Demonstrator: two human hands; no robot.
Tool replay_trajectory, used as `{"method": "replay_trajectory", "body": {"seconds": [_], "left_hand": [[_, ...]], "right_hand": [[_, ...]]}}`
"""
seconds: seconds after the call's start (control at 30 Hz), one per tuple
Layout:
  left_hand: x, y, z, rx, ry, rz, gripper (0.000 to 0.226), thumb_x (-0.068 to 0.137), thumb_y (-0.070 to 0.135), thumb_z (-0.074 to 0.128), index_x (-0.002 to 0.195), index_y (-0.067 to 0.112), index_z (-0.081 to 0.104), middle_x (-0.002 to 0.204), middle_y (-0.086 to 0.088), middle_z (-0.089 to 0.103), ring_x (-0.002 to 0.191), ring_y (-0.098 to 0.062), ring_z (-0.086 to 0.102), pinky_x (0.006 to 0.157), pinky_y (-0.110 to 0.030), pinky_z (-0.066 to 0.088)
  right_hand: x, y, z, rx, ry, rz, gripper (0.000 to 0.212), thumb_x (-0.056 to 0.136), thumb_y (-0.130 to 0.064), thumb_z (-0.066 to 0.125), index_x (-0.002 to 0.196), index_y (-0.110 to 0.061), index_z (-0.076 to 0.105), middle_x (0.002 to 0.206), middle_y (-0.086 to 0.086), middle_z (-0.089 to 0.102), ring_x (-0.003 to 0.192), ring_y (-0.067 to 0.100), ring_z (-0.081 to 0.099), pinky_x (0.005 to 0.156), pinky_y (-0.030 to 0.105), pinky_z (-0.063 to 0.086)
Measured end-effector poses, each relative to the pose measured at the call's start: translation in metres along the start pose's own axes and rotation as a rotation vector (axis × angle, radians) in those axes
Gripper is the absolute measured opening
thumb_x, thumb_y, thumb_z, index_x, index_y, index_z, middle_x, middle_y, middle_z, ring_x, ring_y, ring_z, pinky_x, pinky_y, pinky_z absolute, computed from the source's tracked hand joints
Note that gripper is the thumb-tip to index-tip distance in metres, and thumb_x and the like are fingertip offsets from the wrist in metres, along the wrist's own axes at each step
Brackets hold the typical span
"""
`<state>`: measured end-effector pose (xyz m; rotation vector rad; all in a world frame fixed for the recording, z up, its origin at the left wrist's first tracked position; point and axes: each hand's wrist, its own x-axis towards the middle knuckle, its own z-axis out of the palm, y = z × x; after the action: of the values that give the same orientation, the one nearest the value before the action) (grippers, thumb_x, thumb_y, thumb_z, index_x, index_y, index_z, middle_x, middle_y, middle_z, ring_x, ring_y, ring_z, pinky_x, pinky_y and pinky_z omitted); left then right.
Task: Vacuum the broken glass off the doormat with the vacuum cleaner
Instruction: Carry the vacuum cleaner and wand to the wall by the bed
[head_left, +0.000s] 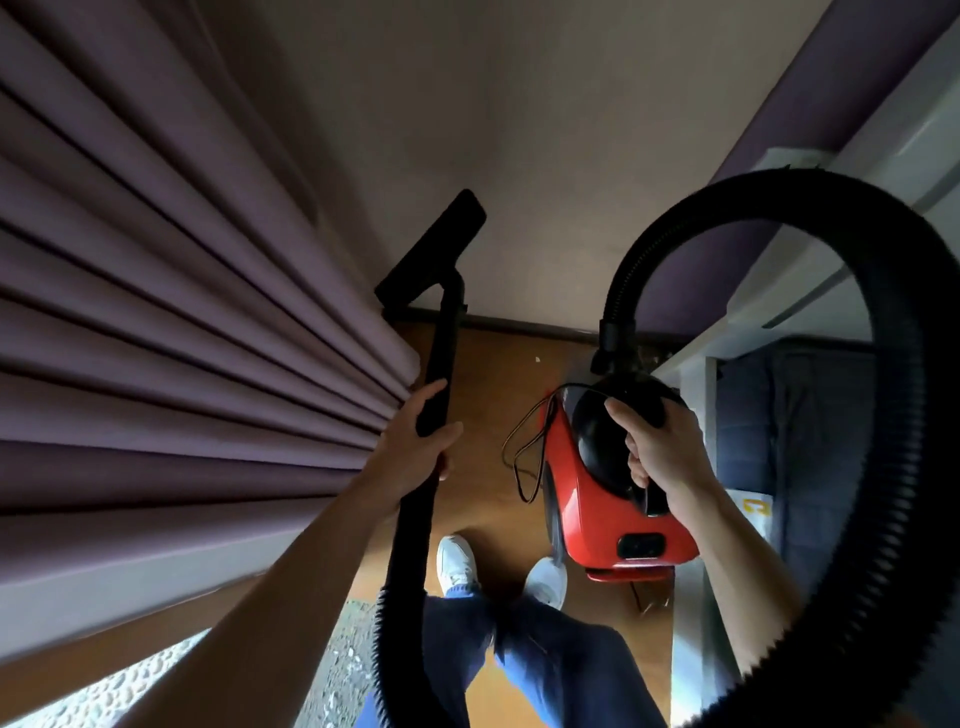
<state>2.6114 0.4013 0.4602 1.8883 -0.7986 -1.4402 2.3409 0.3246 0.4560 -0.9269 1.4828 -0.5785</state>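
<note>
Carrying step, I judge: the left hand (415, 447) is gripping the wand (441, 338) and the right hand (660, 452), at 3 o'clock, is holding up the vacuum cleaner (587, 509). The next move is probably calling for setting it down.

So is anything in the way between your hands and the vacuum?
Nothing visible: the left hand grips the black wand, and the right hand holds the red vacuum cleaner by its handle.
</note>
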Motion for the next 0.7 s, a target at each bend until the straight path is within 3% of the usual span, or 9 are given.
{"method": "replay_trajectory", "body": {"seconds": [0.1, 0.27, 0.33, 0.4, 0.47, 0.57, 0.6, 0.67, 0.7], "left_hand": [[0.038, -0.028, 0.01, -0.072, -0.012, -0.048, 0.044, 0.098, 0.014, 0.064, 0.137, 0.032, 0.053, 0.085, -0.012, 0.064, 0.06, -0.021, 0.063, 0.057, -0.03, 0.052], [0.104, -0.068, 0.03, -0.178, -0.062, -0.066, 0.023, 0.099, 0.007, 0.059, 0.119, 0.014, 0.067, 0.082, -0.009, 0.062, 0.061, -0.023, 0.065, 0.054, -0.026, 0.052], [0.13, -0.09, 0.034, -0.215, -0.106, -0.07, 0.016, 0.101, 0.017, 0.057, 0.112, 0.015, 0.069, 0.088, -0.012, 0.061, 0.065, -0.026, 0.066, 0.054, -0.026, 0.052], [0.161, -0.107, 0.034, -0.254, -0.162, -0.048, 0.032, 0.093, 0.034, 0.059, 0.118, 0.015, 0.067, 0.098, -0.016, 0.064, 0.076, -0.031, 0.069, 0.059, -0.026, 0.054], [0.181, -0.103, 0.033, -0.193, -0.301, -0.014, 0.061, 0.078, 0.036, 0.073, 0.132, 0.012, 0.056, 0.102, -0.017, 0.066, 0.075, -0.028, 0.074, 0.058, -0.026, 0.057], [0.196, -0.103, 0.034, 0.01, -0.369, 0.091, 0.081, 0.068, -0.002, 0.088, 0.136, -0.001, 0.044, 0.086, -0.002, 0.057, 0.045, 0.008, 0.061, 0.046, -0.007, 0.045], [0.204, -0.104, 0.036, 0.116, -0.306, 0.139, 0.092, 0.054, 0.005, 0.097, 0.131, -0.002, 0.047, 0.088, 0.0, 0.058, 0.05, 0.014, 0.06, 0.053, -0.006, 0.045], [0.218, -0.114, 0.044, 0.282, -0.134, 0.45, 0.056, 0.08, 0.03, 0.085, 0.126, 0.011, 0.06, 0.098, 0.007, 0.068, 0.079, 0.012, 0.064, 0.076, -0.02, 0.052], [0.231, -0.125, 0.044, 0.313, -0.033, 0.501, 0.041, 0.089, 0.038, 0.075, 0.122, 0.018, 0.063, 0.103, 0.008, 0.071, 0.089, 0.005, 0.065, 0.083, -0.026, 0.053]], "right_hand": [[0.04, 0.028, 0.005, -0.018, -0.006, 0.04, 0.037, 0.098, -0.024, 0.067, 0.068, -0.012, 0.048, 0.042, -0.004, 0.038, 0.031, 0.014, 0.031, 0.038, 0.023, 0.027], [0.113, 0.082, 0.016, -0.074, -0.077, 0.049, 0.025, 0.097, -0.024, 0.068, 0.085, -0.007, 0.056, 0.044, -0.003, 0.039, 0.034, 0.016, 0.032, 0.039, 0.025, 0.028], [0.14, 0.104, 0.022, -0.085, -0.083, 0.06, 0.025, 0.096, -0.025, 0.069, 0.084, -0.007, 0.056, 0.045, -0.002, 0.038, 0.036, 0.017, 0.032, 0.04, 0.026, 0.027], [0.166, 0.124, 0.029, -0.097, -0.08, 0.065, 0.028, 0.096, -0.024, 0.07, 0.08, -0.008, 0.054, 0.045, -0.002, 0.037, 0.035, 0.017, 0.032, 0.04, 0.026, 0.027], [0.192, 0.142, 0.035, -0.146, -0.053, 0.053, 0.033, 0.096, -0.022, 0.07, 0.074, -0.01, 0.05, 0.048, -0.002, 0.04, 0.033, 0.013, 0.037, 0.044, 0.027, 0.031], [0.225, 0.155, 0.044, -0.181, -0.015, 0.058, 0.032, 0.099, -0.009, 0.062, 0.071, -0.015, 0.049, 0.055, 0.004, 0.042, 0.039, 0.016, 0.041, 0.05, 0.03, 0.039], [0.235, 0.157, 0.049, -0.149, -0.037, 0.06, 0.029, 0.1, -0.01, 0.061, 0.073, -0.012, 0.051, 0.053, 0.004, 0.038, 0.039, 0.018, 0.037, 0.044, 0.029, 0.037], [0.25, 0.156, 0.055, -0.102, -0.065, 0.046, 0.022, 0.098, -0.018, 0.068, 0.084, -0.005, 0.058, 0.047, 0.001, 0.032, 0.038, 0.018, 0.031, 0.036, 0.026, 0.028], [0.257, 0.158, 0.06, -0.091, -0.083, 0.029, 0.022, 0.096, -0.021, 0.07, 0.089, -0.004, 0.06, 0.046, -0.001, 0.032, 0.037, 0.018, 0.03, 0.036, 0.026, 0.027]]}}
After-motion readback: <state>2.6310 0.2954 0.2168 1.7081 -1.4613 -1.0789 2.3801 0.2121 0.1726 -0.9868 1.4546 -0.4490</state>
